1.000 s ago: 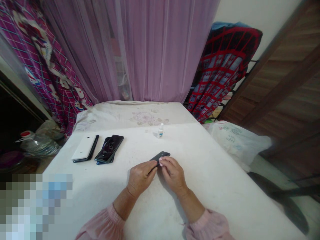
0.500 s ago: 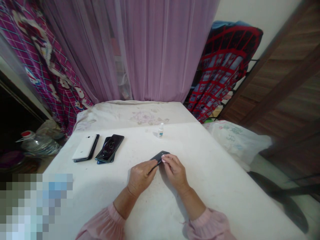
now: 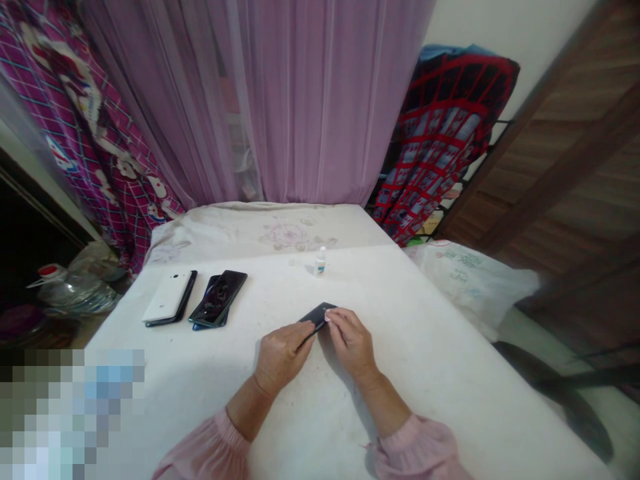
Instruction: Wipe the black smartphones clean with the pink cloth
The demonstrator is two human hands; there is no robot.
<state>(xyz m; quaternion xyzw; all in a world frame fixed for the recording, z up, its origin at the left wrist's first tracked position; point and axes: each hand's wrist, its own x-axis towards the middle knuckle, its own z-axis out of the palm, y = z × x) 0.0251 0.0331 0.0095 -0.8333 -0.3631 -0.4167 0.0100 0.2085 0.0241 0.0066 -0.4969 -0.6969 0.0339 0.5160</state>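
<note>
A dark phone is tilted just above the white-covered table, its near end gripped by my left hand. At the phone's far right end, my right hand has its fingers pinched together on a small white piece, which touches the phone's surface near its upper corner. Part of the white piece is hidden by my fingertips. A small white bottle with a blue-green label stands upright beyond the phone.
On the left of the table lie a white phone on a dark one and two crossed dark phones. A water jug is left of the table; a plastic bag is at the right.
The fingertips of my right hand have shifted very slightly on the phone, with the white piece between them. The whole view has moved a little. My left hand keeps its grip.
</note>
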